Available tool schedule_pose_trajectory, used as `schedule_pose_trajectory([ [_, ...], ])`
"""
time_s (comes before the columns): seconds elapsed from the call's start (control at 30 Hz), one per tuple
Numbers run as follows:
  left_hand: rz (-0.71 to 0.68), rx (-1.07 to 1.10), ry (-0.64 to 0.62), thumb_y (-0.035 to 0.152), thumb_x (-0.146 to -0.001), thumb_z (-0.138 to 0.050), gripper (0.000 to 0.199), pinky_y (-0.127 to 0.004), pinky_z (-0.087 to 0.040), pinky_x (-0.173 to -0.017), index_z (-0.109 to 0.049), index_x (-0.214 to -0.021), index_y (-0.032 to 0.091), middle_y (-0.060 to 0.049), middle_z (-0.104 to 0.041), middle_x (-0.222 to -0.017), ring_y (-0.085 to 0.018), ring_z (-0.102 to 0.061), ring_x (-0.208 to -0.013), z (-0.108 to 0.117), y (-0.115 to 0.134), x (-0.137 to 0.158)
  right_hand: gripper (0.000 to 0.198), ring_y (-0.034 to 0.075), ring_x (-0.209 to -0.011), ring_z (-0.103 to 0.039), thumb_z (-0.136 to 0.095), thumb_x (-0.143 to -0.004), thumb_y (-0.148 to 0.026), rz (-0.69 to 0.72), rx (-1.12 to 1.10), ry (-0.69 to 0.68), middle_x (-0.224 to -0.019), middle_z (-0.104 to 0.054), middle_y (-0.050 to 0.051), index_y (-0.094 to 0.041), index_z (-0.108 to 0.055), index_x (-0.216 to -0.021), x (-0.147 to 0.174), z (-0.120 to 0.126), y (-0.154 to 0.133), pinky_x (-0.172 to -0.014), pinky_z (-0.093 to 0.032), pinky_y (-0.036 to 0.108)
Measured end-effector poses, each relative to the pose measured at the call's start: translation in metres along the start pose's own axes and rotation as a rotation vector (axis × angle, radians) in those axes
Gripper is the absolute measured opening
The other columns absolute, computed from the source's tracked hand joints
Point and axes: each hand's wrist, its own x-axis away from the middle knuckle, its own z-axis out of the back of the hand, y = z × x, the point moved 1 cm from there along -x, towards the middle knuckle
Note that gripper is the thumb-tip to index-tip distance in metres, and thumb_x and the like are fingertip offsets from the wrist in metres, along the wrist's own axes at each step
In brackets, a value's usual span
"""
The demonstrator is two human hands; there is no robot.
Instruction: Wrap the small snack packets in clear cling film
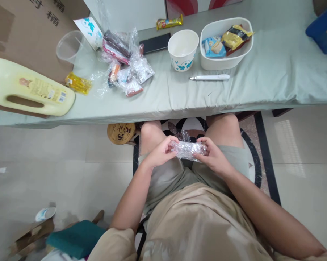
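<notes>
Above my lap I hold a small bundle wrapped in clear plastic film [189, 150], one end in each hand. My left hand [163, 151] pinches its left end between thumb and fingers. At the right end, my right hand [210, 154] is closed on it in the same way. A loose flap of film sticks up from its far side. What lies inside the crinkled, shiny wrapping cannot be made out. On the table beyond, a pile of film-wrapped items [125, 65] lies left of a white paper cup [183, 50] with blue leaves.
A green cloth covers the table [277, 79]. On it are a white tub [225, 61] of snack packets, a white pen-like cutter [209, 77], a dark phone [155, 43], a yellow snack packet [169, 22] and a large yellow jug [30, 87]. A round stool [121, 133] stands below.
</notes>
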Motion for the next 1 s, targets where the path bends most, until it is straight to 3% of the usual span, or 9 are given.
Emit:
schedule_pose_trajectory([
  [0.1,-0.031,0.045,0.135,0.022,-0.074,-0.074,0.045,-0.026,-0.050,-0.081,-0.054,-0.114,0.023,-0.003,-0.062,-0.106,-0.012,-0.062,-0.087,0.003,0.002,-0.004,0.071,0.017,-0.074,-0.062,-0.084,-0.065,-0.032,0.012,-0.108,0.082,-0.089,-0.066,-0.001,-0.026,-0.049,-0.126,-0.002,-0.001,0.002,-0.068,-0.051,0.029],
  [0.27,-0.184,-0.070,0.513,0.021,-0.078,-0.069,0.020,-0.024,-0.047,-0.076,-0.057,-0.094,0.020,-0.001,-0.061,-0.092,-0.012,-0.061,-0.083,-0.001,0.011,-0.002,0.022,0.016,-0.073,-0.058,-0.075,-0.076,-0.037,0.207,0.047,0.257,-0.081,-0.065,0.002,-0.021,-0.060,-0.080,0.000,0.000,-0.005,-0.069,-0.046,0.029],
  [0.37,-0.208,-0.149,0.395,0.028,-0.085,-0.066,0.016,-0.028,-0.049,-0.077,-0.059,-0.097,0.021,-0.003,-0.064,-0.091,-0.014,-0.062,-0.083,-0.021,0.013,0.003,0.015,0.022,-0.091,-0.063,-0.070,-0.080,-0.032,0.400,0.251,0.296,-0.095,-0.070,0.006,-0.022,-0.059,-0.075,0.007,-0.003,-0.013,-0.084,-0.048,0.035],
  [0.43,-0.244,-0.162,0.267,0.032,-0.084,-0.070,0.038,-0.034,-0.051,-0.092,-0.056,-0.118,0.022,-0.008,-0.065,-0.116,-0.021,-0.063,-0.107,-0.036,0.012,0.004,0.008,0.024,-0.100,-0.065,-0.066,-0.084,-0.029,0.467,0.320,0.209,-0.104,-0.072,0.007,-0.023,-0.061,-0.080,0.011,-0.007,-0.016,-0.090,-0.049,0.038],
  [0.5,-0.274,-0.163,0.198,0.036,-0.083,-0.074,0.061,-0.039,-0.047,-0.105,-0.047,-0.136,0.025,-0.012,-0.057,-0.138,-0.025,-0.056,-0.127,-0.048,0.010,0.003,0.008,0.024,-0.100,-0.067,-0.063,-0.087,-0.029,0.458,0.318,0.062,-0.108,-0.074,0.007,-0.024,-0.065,-0.092,0.015,-0.011,-0.017,-0.090,-0.050,0.037],
  [0.57,-0.287,-0.165,0.174,0.041,-0.084,-0.074,0.064,-0.040,-0.047,-0.107,-0.046,-0.140,0.025,-0.012,-0.054,-0.142,-0.027,-0.054,-0.130,-0.053,0.009,0.000,0.017,0.022,-0.094,-0.068,-0.058,-0.091,-0.034,0.405,0.274,-0.048,-0.104,-0.074,0.006,-0.024,-0.067,-0.103,0.016,-0.014,-0.016,-0.085,-0.052,0.036],
  [0.7,-0.334,-0.222,0.239,0.047,-0.085,-0.072,0.036,-0.040,-0.047,-0.104,-0.066,-0.111,0.022,-0.011,-0.062,-0.123,-0.026,-0.058,-0.119,-0.050,0.011,-0.004,0.030,0.021,-0.086,-0.066,-0.054,-0.095,-0.048,0.306,0.162,-0.068,-0.094,-0.072,0.006,-0.022,-0.069,-0.098,0.014,-0.015,-0.012,-0.079,-0.052,0.034],
  [0.87,-0.180,0.029,0.240,0.055,-0.079,-0.075,0.040,-0.032,-0.051,-0.081,-0.067,-0.094,0.019,-0.006,-0.066,-0.095,-0.019,-0.061,-0.089,-0.050,0.008,-0.007,0.036,0.020,-0.093,-0.064,-0.076,-0.079,-0.044,0.263,0.023,0.227,-0.103,-0.068,0.005,-0.024,-0.060,-0.105,0.005,-0.015,-0.007,-0.078,-0.052,0.031],
  [1.0,-0.074,0.229,0.240,0.053,-0.066,-0.085,0.049,-0.025,-0.046,-0.067,-0.062,-0.093,0.019,0.000,-0.061,-0.083,-0.012,-0.055,-0.073,-0.053,0.005,-0.010,0.042,0.020,-0.098,-0.064,-0.077,-0.077,-0.042,0.215,-0.044,0.074,-0.110,-0.068,0.007,-0.024,-0.059,-0.111,-0.001,-0.015,-0.009,-0.083,-0.054,0.033],
])
